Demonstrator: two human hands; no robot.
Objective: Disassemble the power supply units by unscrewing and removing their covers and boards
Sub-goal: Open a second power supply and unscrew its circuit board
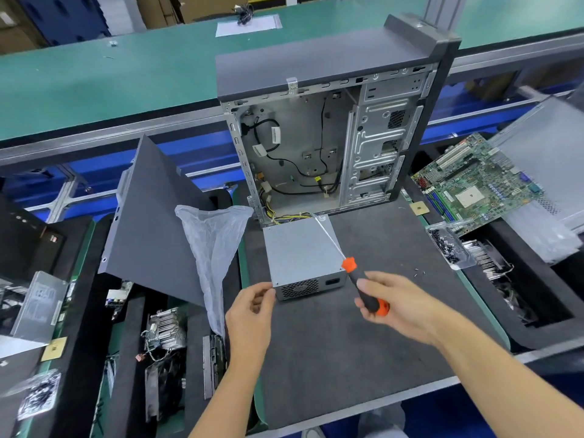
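Note:
A grey metal power supply unit (pixel 300 248) lies on the dark mat (pixel 363 343), its vented end facing me and its yellow and black cables running back into the open computer case (pixel 316 147). My right hand (pixel 395 305) grips the black and orange handle of a screwdriver (pixel 350 267), whose shaft slants across the unit's top toward its far right corner. My left hand (pixel 252 308) touches the unit's near left corner with its fingertips.
A dark side panel (pixel 151 222) leans at the left beside a clear plastic bag (pixel 215 248). A green motherboard (pixel 474 184) and a bag of screws (pixel 448 245) lie right. Loose screws (pixel 418 273) sit on the mat. Heatsinks and parts fill the left bins.

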